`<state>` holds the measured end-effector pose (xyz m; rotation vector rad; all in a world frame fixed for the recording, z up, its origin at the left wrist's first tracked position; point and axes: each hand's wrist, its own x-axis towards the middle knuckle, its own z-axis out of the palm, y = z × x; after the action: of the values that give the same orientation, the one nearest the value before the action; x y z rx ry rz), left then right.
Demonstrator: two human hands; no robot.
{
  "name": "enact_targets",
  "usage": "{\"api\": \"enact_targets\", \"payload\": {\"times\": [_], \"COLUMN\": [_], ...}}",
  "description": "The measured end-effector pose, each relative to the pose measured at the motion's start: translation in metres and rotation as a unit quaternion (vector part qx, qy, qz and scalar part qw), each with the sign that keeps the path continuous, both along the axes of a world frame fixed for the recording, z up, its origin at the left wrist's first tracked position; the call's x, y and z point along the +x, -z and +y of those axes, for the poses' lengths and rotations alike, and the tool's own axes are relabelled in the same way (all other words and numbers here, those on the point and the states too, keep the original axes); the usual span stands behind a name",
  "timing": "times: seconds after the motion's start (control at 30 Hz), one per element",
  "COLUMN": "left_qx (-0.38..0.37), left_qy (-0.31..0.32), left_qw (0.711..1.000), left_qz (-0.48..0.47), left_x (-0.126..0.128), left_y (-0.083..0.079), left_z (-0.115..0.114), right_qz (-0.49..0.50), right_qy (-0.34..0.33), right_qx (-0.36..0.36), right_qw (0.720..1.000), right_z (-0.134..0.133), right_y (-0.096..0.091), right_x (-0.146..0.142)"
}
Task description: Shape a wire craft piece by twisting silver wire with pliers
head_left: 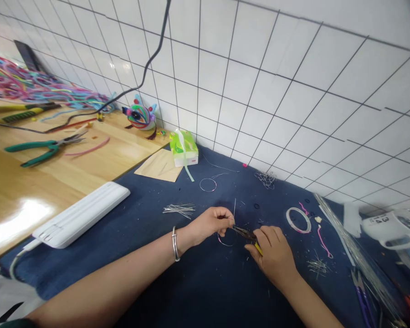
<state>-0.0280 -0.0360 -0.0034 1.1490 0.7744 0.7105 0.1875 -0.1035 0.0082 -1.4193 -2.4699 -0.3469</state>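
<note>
In the middle of the head view, my left hand (216, 222) is closed in a pinch on a thin wire ring (226, 244), whose lower curve hangs below the fingers with a bit of pink on it. A short straight wire end (235, 207) sticks up beside the fingertips. My right hand (271, 246) grips pliers (244, 233) by their yellow handles, most of which the palm hides. Their jaws meet the wire at my left fingertips; I cannot tell how tightly they close. Left of my hands lies a bundle of short wires (179, 209), and beyond them another wire ring (208, 184).
A white power bank (84, 214) lies at the left, near green-handled pliers (51, 148) on the wooden table. At the back stands a green tissue pack (184, 148). On the right are a white tape roll (288, 218), long wires (355, 250), purple-handled pliers (364, 300) and a white mug (386, 228).
</note>
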Motion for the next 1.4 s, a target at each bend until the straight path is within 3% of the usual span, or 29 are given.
{"api": "enact_targets", "payload": {"times": [0.63, 1.03, 1.4], "left_qx": [0.003, 0.007, 0.069], "left_qy": [-0.004, 0.008, 0.004], "left_qw": [1.000, 0.999, 0.995], "left_qz": [0.031, 0.038, 0.073], "left_x": [0.0002, 0.0008, 0.0012], "left_y": [-0.0038, -0.0049, -0.0062], "left_z": [-0.0013, -0.0039, -0.0055], "right_qz": [-0.042, -0.042, -0.017], "right_qy": [0.007, 0.001, 0.004], "right_qx": [0.039, 0.025, -0.028], "right_qw": [0.998, 0.999, 0.999], "right_z": [-0.0018, -0.0006, -0.0008], "right_y": [-0.0005, -0.0018, 0.0003], "right_x": [0.0012, 0.0012, 0.0002]}}
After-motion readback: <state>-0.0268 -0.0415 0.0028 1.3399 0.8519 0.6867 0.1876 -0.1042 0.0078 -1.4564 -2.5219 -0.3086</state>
